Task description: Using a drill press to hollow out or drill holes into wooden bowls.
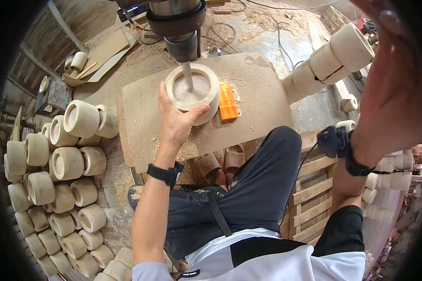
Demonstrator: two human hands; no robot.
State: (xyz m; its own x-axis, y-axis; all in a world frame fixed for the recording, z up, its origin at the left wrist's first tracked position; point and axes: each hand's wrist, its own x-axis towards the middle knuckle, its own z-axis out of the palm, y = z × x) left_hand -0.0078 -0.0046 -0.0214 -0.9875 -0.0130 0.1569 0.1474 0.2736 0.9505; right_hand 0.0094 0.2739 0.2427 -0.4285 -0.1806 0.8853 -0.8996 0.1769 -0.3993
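A pale round wooden bowl blank (213, 96) with a thick rim stands on a brown board (145, 105). The fingers and thumb of my left hand (176, 124) are wrapped round its near left side. Above it hangs a drill chuck (180, 46), and its bit (187, 75) reaches down into the hollow, where a pale, dusty-looking surface shows. An orange block (227, 103) lies on the board just right of the blank. My right hand (396, 40) is raised at the upper right, close to the camera; its fingers are mostly cut off, so what it touches is hidden.
Many similar wooden blanks (68, 161) are stacked at the left. A slanting row of joined blanks (335, 56) stands at the right, above a slatted wooden pallet (314, 187). Sawdust and loose cables (279, 42) cover the floor behind the board. My knees are below its near edge.
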